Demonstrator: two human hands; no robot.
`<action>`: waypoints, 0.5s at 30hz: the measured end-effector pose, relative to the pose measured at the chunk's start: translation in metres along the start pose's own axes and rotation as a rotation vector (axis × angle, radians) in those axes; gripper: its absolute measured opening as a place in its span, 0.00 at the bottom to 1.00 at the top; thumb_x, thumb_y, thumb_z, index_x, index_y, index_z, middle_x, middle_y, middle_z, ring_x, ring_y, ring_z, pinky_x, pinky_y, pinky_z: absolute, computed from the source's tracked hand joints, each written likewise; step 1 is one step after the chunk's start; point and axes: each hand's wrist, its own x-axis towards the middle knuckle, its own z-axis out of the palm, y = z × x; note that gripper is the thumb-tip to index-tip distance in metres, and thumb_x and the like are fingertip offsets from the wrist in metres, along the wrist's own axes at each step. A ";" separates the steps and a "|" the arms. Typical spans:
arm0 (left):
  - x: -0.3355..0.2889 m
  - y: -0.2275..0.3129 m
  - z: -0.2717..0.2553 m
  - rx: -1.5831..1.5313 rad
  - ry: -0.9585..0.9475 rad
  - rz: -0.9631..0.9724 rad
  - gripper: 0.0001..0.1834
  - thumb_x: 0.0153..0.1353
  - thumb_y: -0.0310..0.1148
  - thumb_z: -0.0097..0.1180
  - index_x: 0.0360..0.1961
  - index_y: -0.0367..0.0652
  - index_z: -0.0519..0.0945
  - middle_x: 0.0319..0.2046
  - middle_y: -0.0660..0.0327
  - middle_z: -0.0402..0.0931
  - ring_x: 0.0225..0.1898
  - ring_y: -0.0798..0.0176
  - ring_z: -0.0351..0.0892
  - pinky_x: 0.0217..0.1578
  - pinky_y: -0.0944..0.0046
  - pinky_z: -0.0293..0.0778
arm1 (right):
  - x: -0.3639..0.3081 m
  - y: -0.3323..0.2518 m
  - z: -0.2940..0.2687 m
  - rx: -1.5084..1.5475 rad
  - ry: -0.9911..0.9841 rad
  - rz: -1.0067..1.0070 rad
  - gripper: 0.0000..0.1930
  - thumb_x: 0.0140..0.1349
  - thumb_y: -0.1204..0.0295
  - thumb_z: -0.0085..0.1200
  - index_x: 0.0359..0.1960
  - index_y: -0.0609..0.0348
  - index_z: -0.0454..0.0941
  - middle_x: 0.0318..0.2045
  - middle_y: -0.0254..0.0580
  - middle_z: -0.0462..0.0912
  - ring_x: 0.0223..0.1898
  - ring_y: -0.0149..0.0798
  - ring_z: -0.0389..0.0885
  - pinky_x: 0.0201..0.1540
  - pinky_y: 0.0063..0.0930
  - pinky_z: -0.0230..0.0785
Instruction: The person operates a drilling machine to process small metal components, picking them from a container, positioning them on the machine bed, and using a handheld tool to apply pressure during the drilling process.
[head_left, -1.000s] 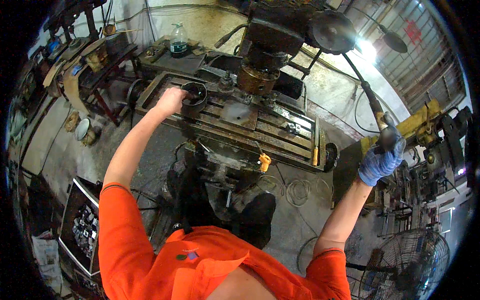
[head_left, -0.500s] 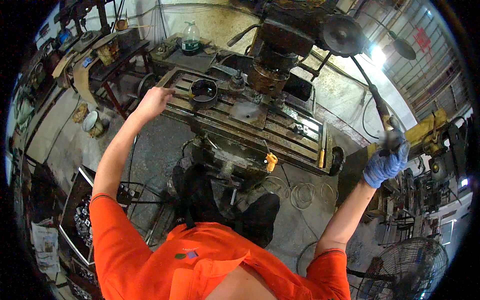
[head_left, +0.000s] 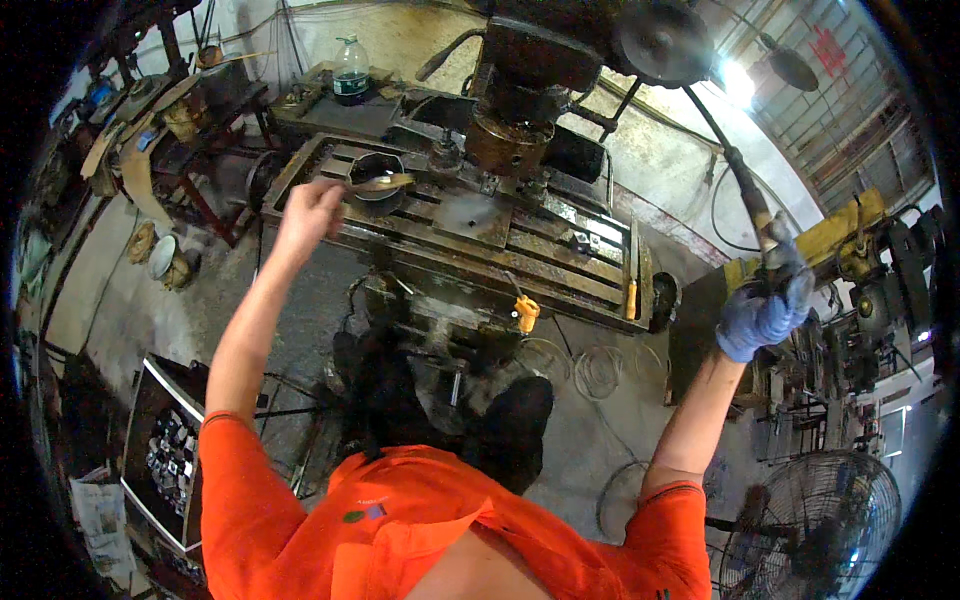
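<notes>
The brush (head_left: 394, 182) lies across the mouth of the dark pot (head_left: 379, 204), pale end over the far side; whether it touches the rim, I cannot establish. The pot stands near the front edge of the slotted desk (head_left: 462, 254), toward its left end. My bare left hand (head_left: 316, 207) appears to pinch the brush by its handle, fingers drawn together. My gloved right hand (head_left: 763, 311), well apart, appears closed around the lower end of the lever (head_left: 746, 186). To the pot's right hangs the spindle (head_left: 511, 147); a yellow-handled tool (head_left: 632, 303) lies at the desk's right end.

Risks, in my judgement: a pinch this light could let the brush roll and drop into the pot. A knock from the brush or my knuckles could push the pot toward the edge and spill it. With my arms spread so wide, a pull on the lever could go unnoticed while my attention is on the pot.

Limits of inspection: the pot's contents are too dark to identify; my left thumb is blurred; the glove hides the lever's tip; the spindle's underside is too dim to read.
</notes>
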 end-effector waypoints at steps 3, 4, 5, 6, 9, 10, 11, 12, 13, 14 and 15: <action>0.020 -0.004 0.067 0.010 0.012 0.057 0.13 0.59 0.31 0.46 0.39 0.33 0.76 0.16 0.63 0.71 0.14 0.70 0.70 0.13 0.71 0.64 | 0.002 -0.002 0.001 -0.189 -0.009 0.026 0.19 0.62 0.62 0.38 0.26 0.66 0.72 0.33 0.51 0.77 0.41 0.45 0.74 0.53 0.45 0.59; 0.028 -0.008 0.086 -0.010 0.038 0.080 0.12 0.59 0.30 0.46 0.39 0.33 0.76 0.14 0.63 0.71 0.13 0.70 0.69 0.14 0.69 0.65 | 0.001 -0.001 0.001 -0.119 -0.014 0.033 0.18 0.62 0.62 0.38 0.26 0.66 0.72 0.33 0.51 0.77 0.41 0.45 0.74 0.53 0.45 0.59; 0.034 -0.009 0.106 -0.109 0.061 0.014 0.13 0.59 0.30 0.46 0.39 0.31 0.75 0.13 0.61 0.70 0.12 0.70 0.69 0.14 0.67 0.64 | -0.003 0.001 -0.002 -0.054 -0.020 0.039 0.18 0.62 0.63 0.37 0.25 0.66 0.72 0.33 0.51 0.77 0.41 0.45 0.74 0.53 0.45 0.59; 0.050 -0.030 0.120 -0.025 0.094 0.103 0.13 0.58 0.31 0.46 0.38 0.31 0.76 0.16 0.53 0.73 0.16 0.62 0.74 0.18 0.63 0.68 | -0.005 0.000 0.000 0.021 -0.029 0.046 0.18 0.62 0.63 0.37 0.25 0.66 0.72 0.33 0.51 0.78 0.40 0.45 0.75 0.54 0.46 0.59; 0.063 -0.035 0.158 0.120 0.201 0.163 0.13 0.56 0.31 0.47 0.36 0.33 0.77 0.26 0.43 0.75 0.31 0.46 0.77 0.31 0.58 0.71 | -0.006 -0.003 0.002 -0.130 -0.007 0.066 0.20 0.63 0.62 0.35 0.23 0.65 0.71 0.32 0.51 0.78 0.40 0.45 0.74 0.55 0.49 0.57; 0.060 -0.036 0.166 0.125 0.192 0.160 0.13 0.56 0.31 0.47 0.36 0.33 0.77 0.26 0.43 0.75 0.31 0.46 0.77 0.31 0.58 0.71 | -0.006 -0.003 0.001 -0.183 -0.008 0.070 0.20 0.63 0.61 0.35 0.23 0.65 0.71 0.32 0.51 0.77 0.40 0.46 0.74 0.56 0.49 0.56; 0.059 -0.036 0.172 0.131 0.186 0.160 0.13 0.56 0.31 0.46 0.36 0.33 0.77 0.26 0.43 0.75 0.31 0.46 0.77 0.31 0.58 0.71 | -0.007 -0.003 0.001 -0.126 0.006 0.086 0.20 0.63 0.61 0.35 0.23 0.65 0.71 0.32 0.51 0.77 0.40 0.45 0.74 0.56 0.49 0.56; 0.058 -0.037 0.175 0.138 0.183 0.159 0.13 0.56 0.31 0.46 0.36 0.33 0.77 0.26 0.43 0.75 0.31 0.47 0.77 0.32 0.58 0.71 | -0.007 -0.004 0.002 -0.068 0.021 0.102 0.20 0.63 0.61 0.35 0.23 0.65 0.71 0.33 0.51 0.77 0.41 0.45 0.74 0.56 0.49 0.55; 0.058 -0.042 0.179 0.117 0.203 0.182 0.13 0.56 0.31 0.46 0.37 0.33 0.77 0.27 0.43 0.75 0.31 0.47 0.77 0.32 0.58 0.71 | -0.007 -0.004 0.003 -0.008 0.034 0.117 0.20 0.63 0.61 0.35 0.23 0.65 0.70 0.33 0.51 0.77 0.41 0.44 0.74 0.57 0.49 0.55; 0.056 -0.043 0.180 0.121 0.195 0.201 0.13 0.56 0.31 0.46 0.37 0.33 0.77 0.27 0.44 0.75 0.32 0.47 0.77 0.32 0.58 0.71 | -0.010 -0.003 0.003 -0.031 0.042 0.114 0.20 0.63 0.60 0.35 0.23 0.65 0.70 0.33 0.51 0.77 0.41 0.44 0.74 0.57 0.49 0.54; 0.053 -0.045 0.181 0.125 0.189 0.221 0.13 0.56 0.30 0.46 0.37 0.32 0.77 0.27 0.44 0.75 0.32 0.47 0.77 0.32 0.58 0.71 | -0.012 -0.002 0.003 -0.054 0.049 0.112 0.20 0.63 0.60 0.36 0.23 0.65 0.70 0.33 0.51 0.77 0.41 0.44 0.73 0.57 0.50 0.54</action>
